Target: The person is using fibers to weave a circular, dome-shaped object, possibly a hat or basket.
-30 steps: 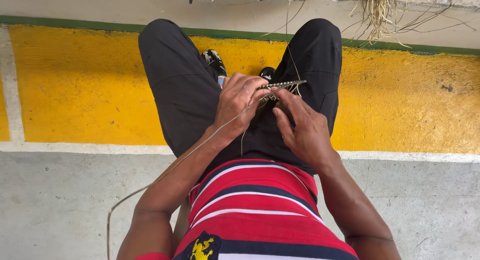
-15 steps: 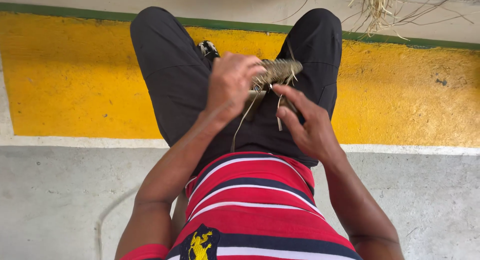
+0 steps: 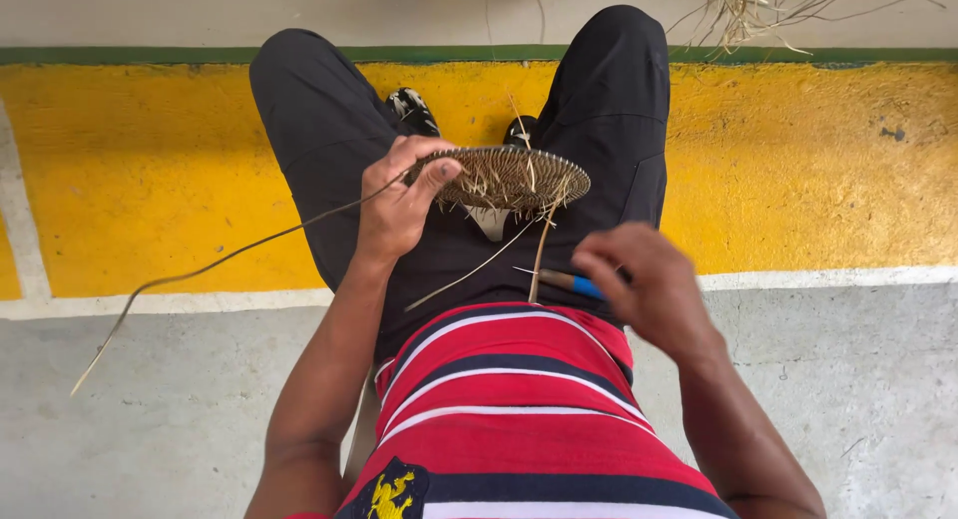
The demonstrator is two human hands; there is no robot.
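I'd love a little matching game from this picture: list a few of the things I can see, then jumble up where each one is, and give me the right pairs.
Things:
1. woven disc
2. blue-handled tool
3. long straw strand
4. loose dry straw

Places:
A. lying on the floor at the top of the view
B. at the fingers of the right hand
C. trailing out to the left over the yellow band
D. held by its edge in the left hand, over the lap

Pairs: 1-D, 2-B, 3-C, 4-A
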